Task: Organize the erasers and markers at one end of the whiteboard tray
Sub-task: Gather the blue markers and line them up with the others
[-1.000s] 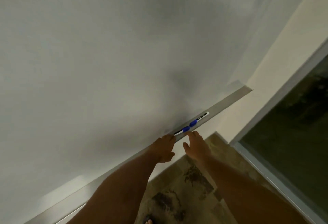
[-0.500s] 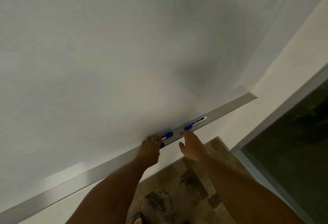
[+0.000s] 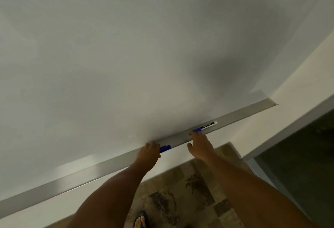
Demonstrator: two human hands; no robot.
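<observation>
A long grey whiteboard tray [image 3: 240, 113] runs along the bottom of the whiteboard, ending at the right. One marker [image 3: 206, 127] with a blue cap and a black-and-white barrel lies in the tray. My right hand [image 3: 199, 144] rests at the tray's edge with fingertips touching that marker's blue cap. A second marker [image 3: 165, 148] shows only its blue cap, the rest hidden under my left hand [image 3: 149, 152], which is closed over it on the tray. No eraser is visible.
The blank whiteboard [image 3: 126, 56] fills most of the view. A cream wall [image 3: 298, 90] and a dark doorway with a grey frame [image 3: 289, 128] lie to the right. Patterned tile floor [image 3: 189, 191] and my sandalled foot [image 3: 141, 220] are below.
My left hand has drawn its marker leftward along the tray, away from the other one. The two blue caps, close together a second ago, are now well apart. The right hand stays by its marker.
</observation>
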